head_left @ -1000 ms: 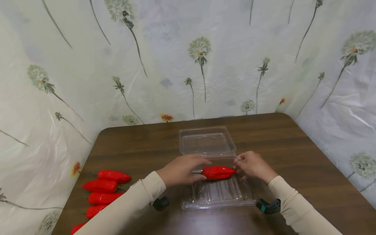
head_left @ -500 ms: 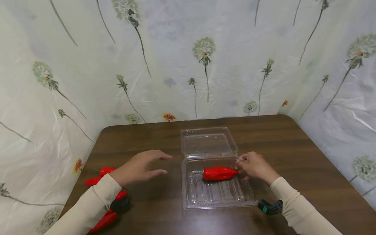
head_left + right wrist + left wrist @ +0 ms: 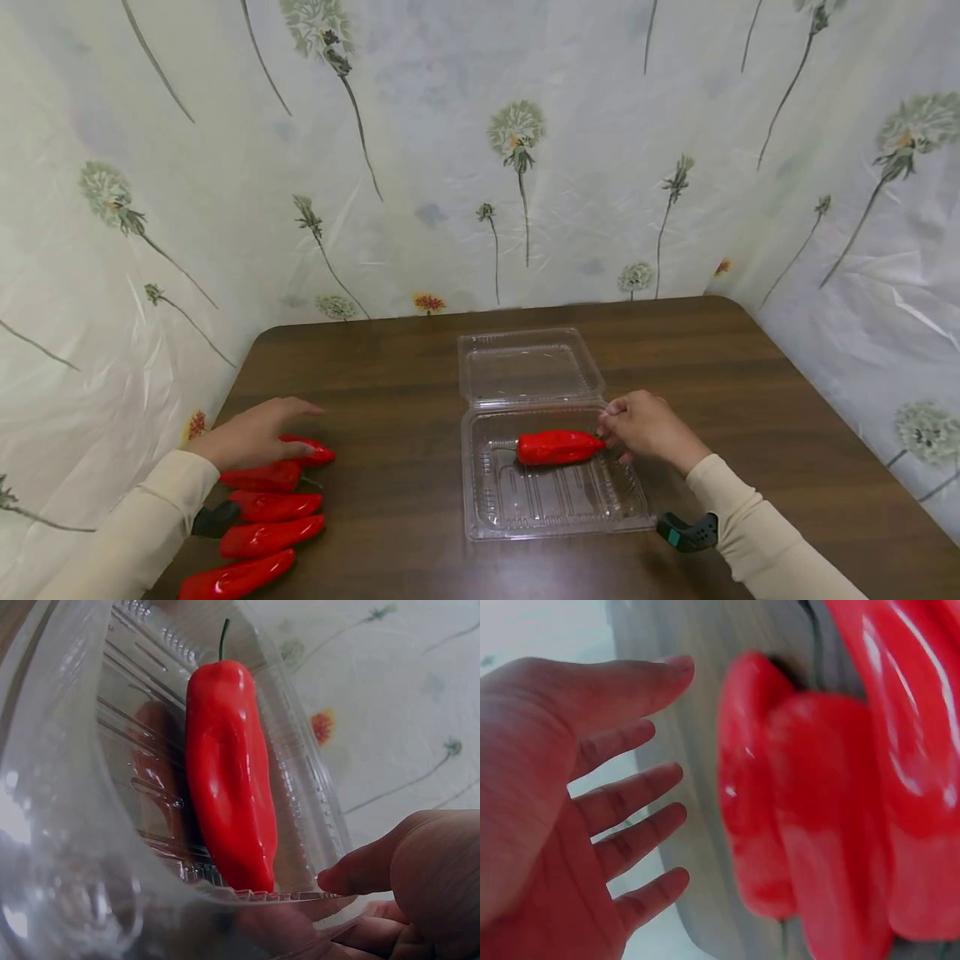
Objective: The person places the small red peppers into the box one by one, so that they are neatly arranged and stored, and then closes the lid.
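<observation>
A clear plastic clamshell container (image 3: 558,508) lies with its lid folded back on the table, and one red pepper (image 3: 558,447) rests inside its base. In the right wrist view the same pepper (image 3: 229,772) shows its green stem, its pointed end by the rim. My right hand (image 3: 651,427) pinches the container's right rim between thumb and fingers. Over at the left, my left hand (image 3: 251,433) reaches above the farthest pepper (image 3: 315,454) of a row, fingers spread. The left wrist view shows this hand (image 3: 562,780) empty, beside the peppers (image 3: 754,802).
Several red peppers (image 3: 262,537) form a column along the left side of the brown wooden table (image 3: 420,517). The open lid (image 3: 528,367) lies behind the container's base. A flower-patterned sheet (image 3: 427,150) hangs around the back and sides of the table.
My left hand has let go of the pepper in the container and moved left over the row of peppers. My right hand stays at the container's rim.
</observation>
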The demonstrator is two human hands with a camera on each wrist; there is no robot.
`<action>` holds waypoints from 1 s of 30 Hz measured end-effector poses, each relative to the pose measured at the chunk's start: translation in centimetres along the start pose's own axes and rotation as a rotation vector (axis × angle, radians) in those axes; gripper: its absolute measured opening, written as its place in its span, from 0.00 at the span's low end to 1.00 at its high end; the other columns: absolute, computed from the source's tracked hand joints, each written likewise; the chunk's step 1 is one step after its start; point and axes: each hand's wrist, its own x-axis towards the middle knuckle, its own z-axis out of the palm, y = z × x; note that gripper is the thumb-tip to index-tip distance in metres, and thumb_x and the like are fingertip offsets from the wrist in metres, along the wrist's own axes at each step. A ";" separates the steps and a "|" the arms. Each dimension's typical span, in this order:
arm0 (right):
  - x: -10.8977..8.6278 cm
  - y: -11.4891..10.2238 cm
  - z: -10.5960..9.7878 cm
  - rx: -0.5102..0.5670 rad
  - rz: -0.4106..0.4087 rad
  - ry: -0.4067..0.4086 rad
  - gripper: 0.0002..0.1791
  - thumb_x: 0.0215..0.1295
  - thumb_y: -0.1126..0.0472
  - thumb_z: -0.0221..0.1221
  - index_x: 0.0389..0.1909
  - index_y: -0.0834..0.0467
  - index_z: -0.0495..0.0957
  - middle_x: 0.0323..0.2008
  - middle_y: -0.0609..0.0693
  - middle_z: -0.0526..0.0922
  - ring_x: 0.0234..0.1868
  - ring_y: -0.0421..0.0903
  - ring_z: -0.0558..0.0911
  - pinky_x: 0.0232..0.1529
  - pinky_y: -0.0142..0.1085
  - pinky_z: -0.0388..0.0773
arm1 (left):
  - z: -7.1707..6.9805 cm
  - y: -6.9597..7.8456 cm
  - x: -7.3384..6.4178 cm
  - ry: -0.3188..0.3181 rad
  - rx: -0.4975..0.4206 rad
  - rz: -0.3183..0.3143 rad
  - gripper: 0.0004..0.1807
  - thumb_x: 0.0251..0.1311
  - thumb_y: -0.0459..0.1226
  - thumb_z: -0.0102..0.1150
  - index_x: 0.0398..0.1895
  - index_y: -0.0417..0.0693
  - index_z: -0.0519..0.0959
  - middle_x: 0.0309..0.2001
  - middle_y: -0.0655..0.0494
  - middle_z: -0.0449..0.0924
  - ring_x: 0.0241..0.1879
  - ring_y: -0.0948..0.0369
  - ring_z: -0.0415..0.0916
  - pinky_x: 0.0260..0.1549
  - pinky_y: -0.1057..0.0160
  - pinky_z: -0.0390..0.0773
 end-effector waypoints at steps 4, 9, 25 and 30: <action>0.0 0.1 0.0 0.020 0.009 0.000 0.09 0.72 0.65 0.58 0.42 0.68 0.83 0.36 0.57 0.87 0.31 0.47 0.86 0.25 0.41 0.84 | 0.4 -1.6 -0.4 -0.023 -0.013 -0.038 0.32 0.59 0.47 0.71 0.63 0.41 0.76 0.61 0.44 0.77 0.61 0.41 0.72 0.59 0.39 0.73; 0.1 0.2 0.1 0.020 0.006 0.002 0.09 0.72 0.65 0.58 0.40 0.67 0.83 0.35 0.56 0.87 0.30 0.47 0.86 0.25 0.41 0.84 | 0.9 -2.6 -0.7 -0.042 -0.042 -0.058 0.33 0.57 0.46 0.72 0.63 0.41 0.76 0.61 0.43 0.78 0.60 0.40 0.74 0.58 0.38 0.73; -0.1 0.3 0.0 -0.005 -0.014 -0.003 0.09 0.72 0.64 0.58 0.41 0.67 0.83 0.35 0.55 0.86 0.31 0.47 0.85 0.25 0.40 0.84 | 3.1 -3.4 -0.1 0.025 0.110 -0.013 0.26 0.49 0.46 0.78 0.52 0.50 0.83 0.52 0.52 0.77 0.51 0.50 0.78 0.49 0.48 0.79; -0.1 0.3 -0.1 0.006 -0.009 0.000 0.09 0.72 0.64 0.58 0.41 0.68 0.82 0.35 0.56 0.86 0.30 0.46 0.85 0.25 0.40 0.84 | 3.0 -3.2 0.0 0.058 0.132 0.000 0.21 0.51 0.46 0.77 0.48 0.54 0.84 0.48 0.59 0.79 0.45 0.57 0.79 0.43 0.52 0.80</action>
